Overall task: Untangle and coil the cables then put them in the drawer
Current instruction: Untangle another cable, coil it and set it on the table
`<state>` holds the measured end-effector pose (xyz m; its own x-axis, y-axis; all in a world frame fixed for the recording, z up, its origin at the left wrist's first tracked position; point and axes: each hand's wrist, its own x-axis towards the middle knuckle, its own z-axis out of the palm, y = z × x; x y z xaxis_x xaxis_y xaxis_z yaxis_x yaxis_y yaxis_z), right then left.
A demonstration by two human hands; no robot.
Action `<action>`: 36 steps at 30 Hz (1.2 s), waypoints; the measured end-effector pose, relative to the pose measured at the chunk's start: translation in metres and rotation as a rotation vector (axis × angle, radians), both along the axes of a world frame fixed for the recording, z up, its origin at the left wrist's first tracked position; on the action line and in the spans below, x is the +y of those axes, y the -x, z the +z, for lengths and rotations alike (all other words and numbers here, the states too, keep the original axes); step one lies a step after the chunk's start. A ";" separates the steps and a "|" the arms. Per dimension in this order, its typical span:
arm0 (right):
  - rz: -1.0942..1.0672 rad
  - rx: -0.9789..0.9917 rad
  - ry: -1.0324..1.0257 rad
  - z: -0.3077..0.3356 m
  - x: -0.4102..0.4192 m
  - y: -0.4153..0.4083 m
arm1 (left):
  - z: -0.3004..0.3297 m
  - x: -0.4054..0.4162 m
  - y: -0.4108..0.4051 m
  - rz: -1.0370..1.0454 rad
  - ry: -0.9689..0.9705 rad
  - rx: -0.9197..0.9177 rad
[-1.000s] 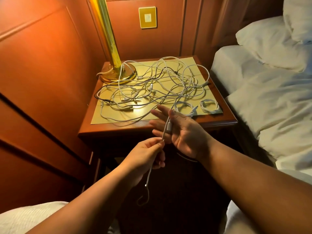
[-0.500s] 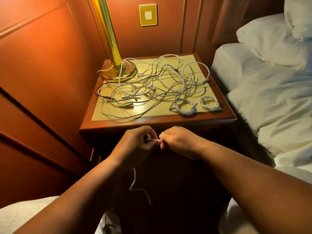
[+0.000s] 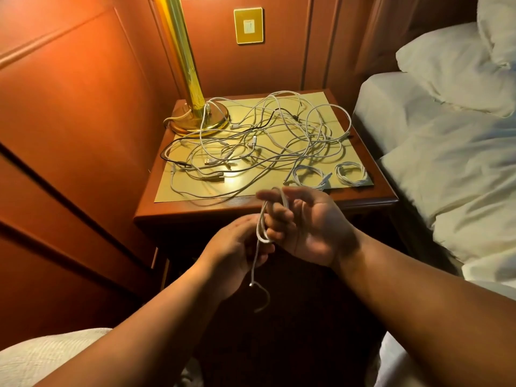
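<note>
A white cable (image 3: 261, 227) is looped round the fingers of my right hand (image 3: 310, 230), which is palm-up in front of the nightstand. My left hand (image 3: 237, 247) pinches the same cable just below the loop; its free end with a plug (image 3: 252, 284) dangles beneath. A tangle of white and black cables (image 3: 265, 143) is spread over the nightstand (image 3: 195, 208). Two small coiled white cables (image 3: 308, 177) (image 3: 351, 174) lie at its front right. The drawer front below is dark and mostly hidden by my hands.
A brass lamp (image 3: 195, 115) stands at the nightstand's back left, with a cable draped over its base. A bed with white sheets (image 3: 446, 152) is on the right. Wood-panelled wall (image 3: 69, 121) closes the left side.
My hands, pressed together half a second ago, have parted. The right hand has turned palm-up with a loop of cable round its fingers; the left has dropped lower along the cable.
</note>
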<state>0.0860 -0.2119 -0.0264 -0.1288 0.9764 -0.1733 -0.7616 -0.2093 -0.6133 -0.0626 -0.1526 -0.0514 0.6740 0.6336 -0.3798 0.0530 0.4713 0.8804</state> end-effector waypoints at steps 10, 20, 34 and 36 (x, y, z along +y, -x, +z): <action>-0.130 -1.527 -0.299 -0.012 0.004 -0.006 | -0.002 -0.007 -0.006 -0.196 -0.241 0.299; 0.227 -1.736 0.141 -0.017 0.008 0.001 | 0.001 0.015 0.007 -0.203 -0.984 0.562; 0.322 -0.154 0.090 -0.007 -0.001 -0.012 | -0.002 0.004 0.002 -0.013 -0.426 -0.040; 0.309 -0.190 0.103 -0.008 0.000 -0.013 | -0.002 0.002 0.000 0.019 -0.382 -0.021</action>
